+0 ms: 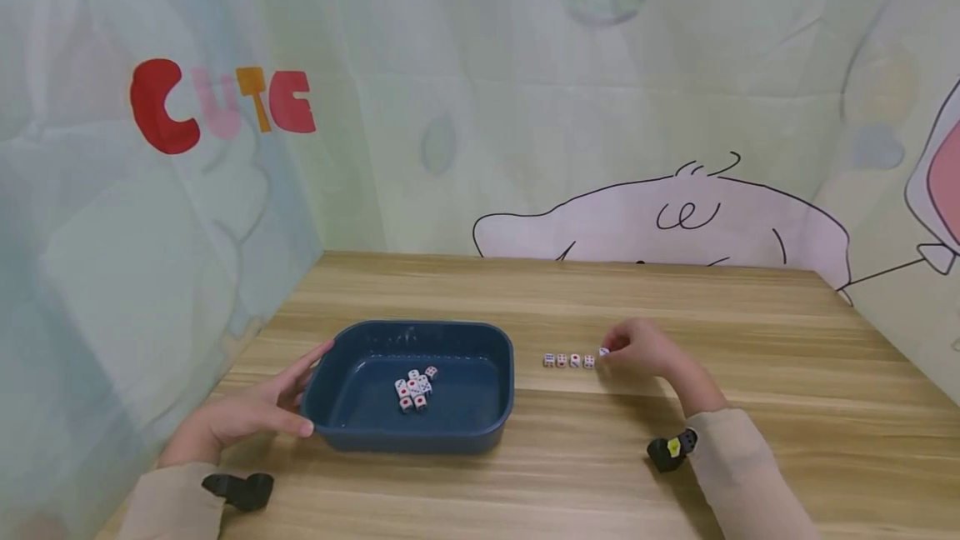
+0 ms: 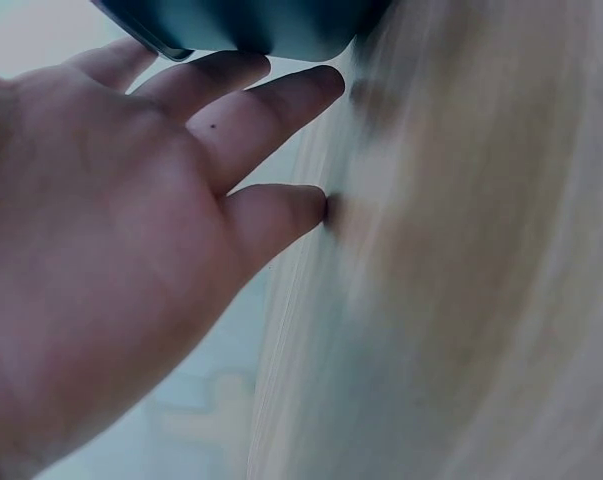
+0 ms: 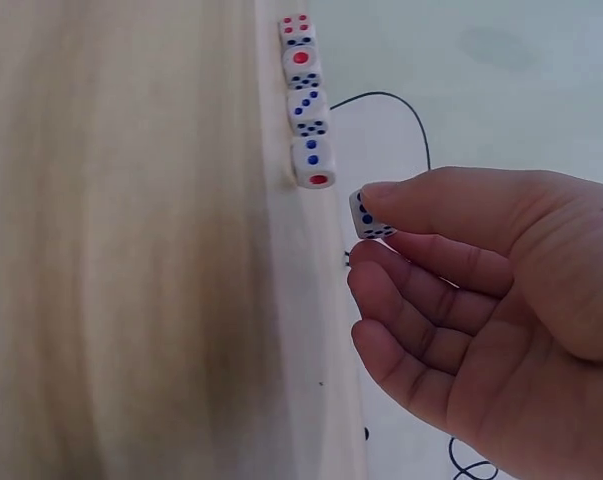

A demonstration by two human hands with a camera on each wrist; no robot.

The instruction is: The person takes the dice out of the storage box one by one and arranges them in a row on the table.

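Pinching a tiny cubic die (image 1: 603, 352) in the right hand (image 1: 639, 348), just past a pretty neat row of dice (image 1: 575, 361) on the wood-grain table (image 1: 600, 490). Resting the left hand (image 1: 255, 413), fingers spread, against a smooth, round-cornered blue tub (image 1: 408, 442).

From the head view, I have passage over bare table (image 1: 585, 448) at the dice row's (image 1: 575, 361) twelve and six o'clock, and a narrow gap at its nine before the blue tray's (image 1: 416, 442) raised wall. The right hand (image 1: 642, 348) blocks the row's three; the left hand (image 1: 255, 413) obstructs the tray's nine.
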